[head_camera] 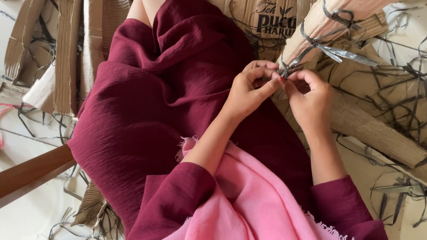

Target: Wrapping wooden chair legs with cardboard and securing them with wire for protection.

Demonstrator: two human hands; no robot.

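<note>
Head view: left hand (248, 88) and right hand (309, 97) pinch a thin dark strap (289, 69) around rolled cardboard (326, 24), fingertips closed; it looks light, limp, slippery, best gripped near its ends.

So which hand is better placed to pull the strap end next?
Probably the right hand: its fingertips pinch the dark strap right at the knot on the cardboard roll. The left hand meets it there too, but seems more to steady it.
</note>
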